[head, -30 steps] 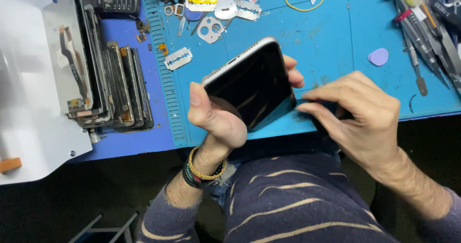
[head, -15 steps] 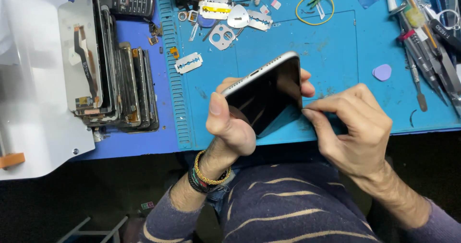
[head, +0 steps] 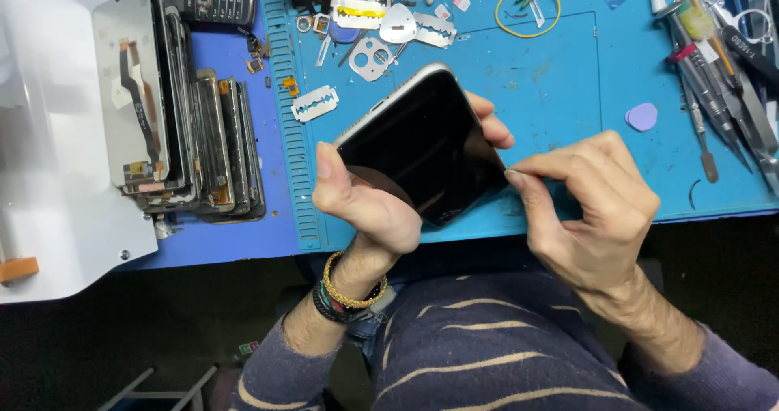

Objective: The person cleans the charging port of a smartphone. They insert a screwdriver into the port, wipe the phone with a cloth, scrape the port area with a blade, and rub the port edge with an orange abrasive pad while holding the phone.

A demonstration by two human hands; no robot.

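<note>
Item: phone, dark screen up, above the blue mat. Your left hand grasps it; your right hand pinches its edge. Screen not yet lifted.

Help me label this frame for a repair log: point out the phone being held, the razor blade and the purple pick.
phone (head: 422, 147), head view, middle of dark screen.
razor blade (head: 314, 103), head view, blade centre.
purple pick (head: 641, 117), head view, its flat face.

Left hand: palm up, thumb raised along one edge, fingers curled beneath in a cradling grip; beaded bracelets at wrist. Right hand: thumb and forefinger pinched together, remaining fingers folded. Both forearms in striped sleeves.
</note>
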